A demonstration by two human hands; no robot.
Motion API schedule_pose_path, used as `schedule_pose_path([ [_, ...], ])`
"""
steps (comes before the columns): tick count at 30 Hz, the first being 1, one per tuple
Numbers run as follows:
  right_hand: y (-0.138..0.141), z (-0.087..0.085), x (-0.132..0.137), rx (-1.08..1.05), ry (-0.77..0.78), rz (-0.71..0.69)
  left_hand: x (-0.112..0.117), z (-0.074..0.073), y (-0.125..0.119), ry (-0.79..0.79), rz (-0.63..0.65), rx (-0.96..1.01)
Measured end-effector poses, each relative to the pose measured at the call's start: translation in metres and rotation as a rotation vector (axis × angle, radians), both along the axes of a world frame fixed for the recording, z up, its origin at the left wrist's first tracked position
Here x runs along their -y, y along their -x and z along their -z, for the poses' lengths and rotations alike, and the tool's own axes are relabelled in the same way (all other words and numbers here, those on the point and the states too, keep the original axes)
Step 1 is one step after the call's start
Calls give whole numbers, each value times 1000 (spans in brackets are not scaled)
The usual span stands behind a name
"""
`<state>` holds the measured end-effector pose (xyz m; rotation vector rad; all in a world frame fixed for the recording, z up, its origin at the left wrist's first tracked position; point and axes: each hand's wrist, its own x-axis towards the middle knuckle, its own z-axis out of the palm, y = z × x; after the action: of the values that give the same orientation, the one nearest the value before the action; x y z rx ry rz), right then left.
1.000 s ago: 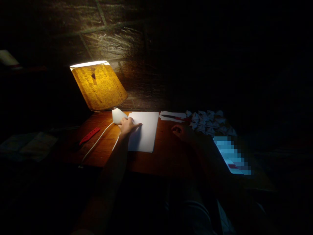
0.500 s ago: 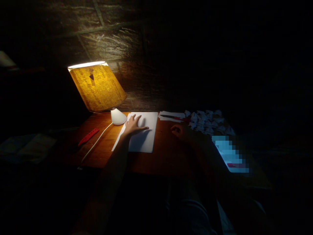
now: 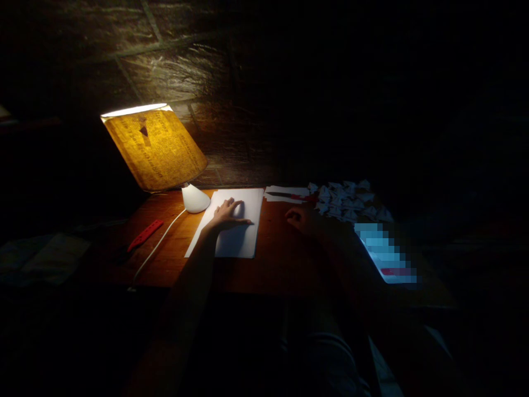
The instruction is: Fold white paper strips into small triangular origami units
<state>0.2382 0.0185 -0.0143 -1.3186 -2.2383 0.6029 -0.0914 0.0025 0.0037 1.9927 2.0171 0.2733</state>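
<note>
My left hand (image 3: 226, 214) lies spread over a stack of white paper (image 3: 237, 245) on the wooden table, thumb stretched to the right and palm down. To the right, in dim light, my right hand (image 3: 296, 218) hovers or rests at the table top, its fingers loosely curled. Nothing shows between those fingers. Just beyond it, a knife with a dark blade and red handle (image 3: 285, 195) lies across some white paper strips (image 3: 270, 189). Many small folded paper pieces (image 3: 341, 201) are grouped to the right of the knife.
A lit lamp with a yellow printed shade (image 3: 155, 149) and white base (image 3: 194, 199) stands at the back left, its white cord (image 3: 159, 245) running to the front edge. A red-handled tool (image 3: 144, 235) lies left of the cord. A glowing, blurred-out phone-like screen (image 3: 384, 251) lies at right.
My left hand has settled flatter on the paper, its fingers turned more to the right. My right hand keeps its curl. The whole view has shifted slightly.
</note>
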Motion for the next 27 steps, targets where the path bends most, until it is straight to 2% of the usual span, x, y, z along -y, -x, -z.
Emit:
schedule_pose_path([
  [17,1,-6,6,-7,-13,21,-1,0,-2,-28,10,-29],
  [27,2,-3,2,-9,4,23,-3,2,1,-64,15,1],
])
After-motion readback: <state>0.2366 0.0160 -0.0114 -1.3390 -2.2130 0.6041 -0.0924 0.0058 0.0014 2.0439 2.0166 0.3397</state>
